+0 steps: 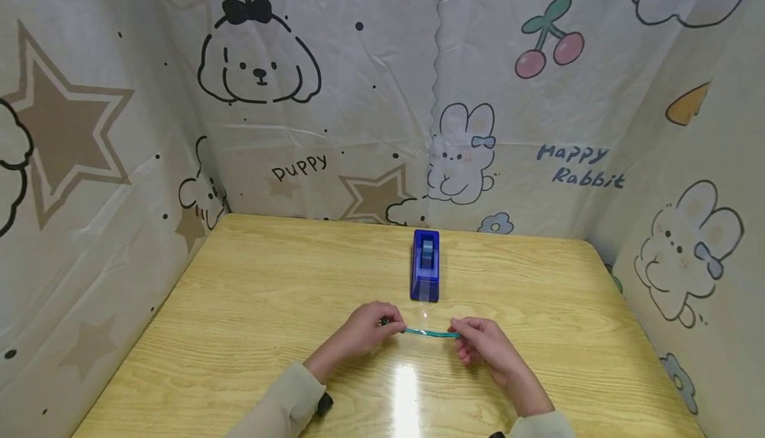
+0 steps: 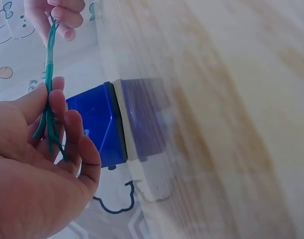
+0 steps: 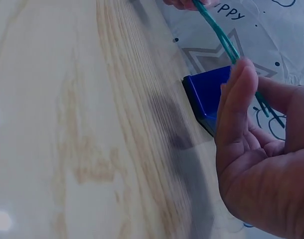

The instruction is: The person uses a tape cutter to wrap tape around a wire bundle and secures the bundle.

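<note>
Teal strand bundle (image 1: 439, 334), held over the wooden table (image 1: 251, 332). Left hand (image 1: 369, 327) pinches it toward one end, right hand (image 1: 487, 345) toward the other; loose tips (image 2: 39, 128) poke past both grips. Should be light, bendy, perhaps slippery; best pinched either side of the middle, where clear tape (image 1: 424, 313) seems to cross. Just beyond: blue tape dispenser (image 1: 425, 273); farther back, printed sheet (image 1: 370, 60) hangs upright.
</note>
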A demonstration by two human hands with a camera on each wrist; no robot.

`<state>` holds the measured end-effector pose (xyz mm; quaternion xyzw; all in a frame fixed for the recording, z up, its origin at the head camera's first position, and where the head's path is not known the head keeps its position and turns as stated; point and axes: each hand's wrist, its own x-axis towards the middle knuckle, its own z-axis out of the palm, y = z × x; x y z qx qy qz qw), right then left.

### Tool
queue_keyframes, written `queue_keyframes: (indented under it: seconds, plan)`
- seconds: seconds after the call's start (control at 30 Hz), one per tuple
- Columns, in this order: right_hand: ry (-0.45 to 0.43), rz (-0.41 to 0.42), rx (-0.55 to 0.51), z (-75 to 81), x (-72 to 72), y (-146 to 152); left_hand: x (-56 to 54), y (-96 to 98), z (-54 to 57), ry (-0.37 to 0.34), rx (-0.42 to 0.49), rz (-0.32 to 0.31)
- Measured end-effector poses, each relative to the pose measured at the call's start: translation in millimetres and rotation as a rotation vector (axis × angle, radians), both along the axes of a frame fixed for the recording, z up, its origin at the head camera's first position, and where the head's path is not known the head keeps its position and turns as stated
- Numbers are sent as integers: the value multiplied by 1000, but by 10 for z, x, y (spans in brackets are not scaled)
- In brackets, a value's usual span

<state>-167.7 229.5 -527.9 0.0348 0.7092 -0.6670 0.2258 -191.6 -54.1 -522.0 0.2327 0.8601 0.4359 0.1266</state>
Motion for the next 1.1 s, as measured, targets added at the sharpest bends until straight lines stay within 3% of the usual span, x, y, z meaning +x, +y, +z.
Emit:
queue_keyframes:
  seconds: [0.2, 0.47, 0.6, 0.7, 0.87, 1.1]
  plan:
    - [-21, 80, -33, 11, -14, 7, -10, 8, 7, 43, -22, -5]
    - [1, 31, -97, -9, -31, 8, -7, -5, 17, 37, -29, 0]
    - [23, 8, -114, -22, -28, 3, -20, -1, 4, 40, -38, 39]
    - [44, -11, -113, -28, -27, -4, -30, 6, -11, -5, -23, 52]
    - [57, -31, -107, -36, -27, -5, -18, 11, -11, -112, 30, 12]
    - [50, -46, -109, -40, -14, -1, -3, 29, -24, -126, 102, -10]
